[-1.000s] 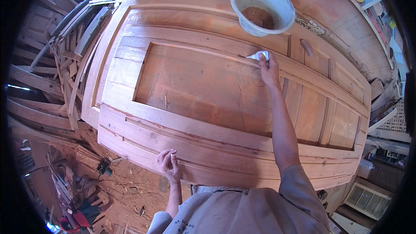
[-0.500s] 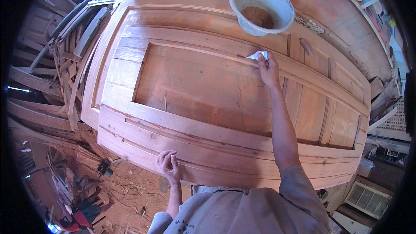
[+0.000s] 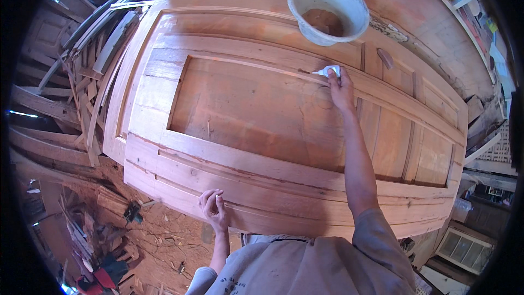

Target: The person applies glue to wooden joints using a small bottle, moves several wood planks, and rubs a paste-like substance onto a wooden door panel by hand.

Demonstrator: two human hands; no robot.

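My right hand [image 3: 342,92] grips a small white squeeze bottle [image 3: 331,70] with a narrow nozzle, probably a glue bottle. The nozzle points left, close to a short dark mark on the far rail of a wooden panel door [image 3: 262,170]. Whether the tip touches the wood I cannot tell. By the near edge of the door, my left hand [image 3: 213,207] is raised with its fingers curled in and nothing seen in them. The door lies flat on top of another panelled door [image 3: 128,95].
A grey bucket [image 3: 352,19] with brown matter inside stands on the far side of the doors. Right of it lies a small brown block [image 3: 385,58]. Scrap wood [image 3: 90,90] is piled at the left, and sawdust and shavings cover the floor [image 3: 169,229].
The bottle in my right hand has tipped flatter and shifted slightly to the right, its nozzle a little farther from the dark mark. My left hand stays in place.
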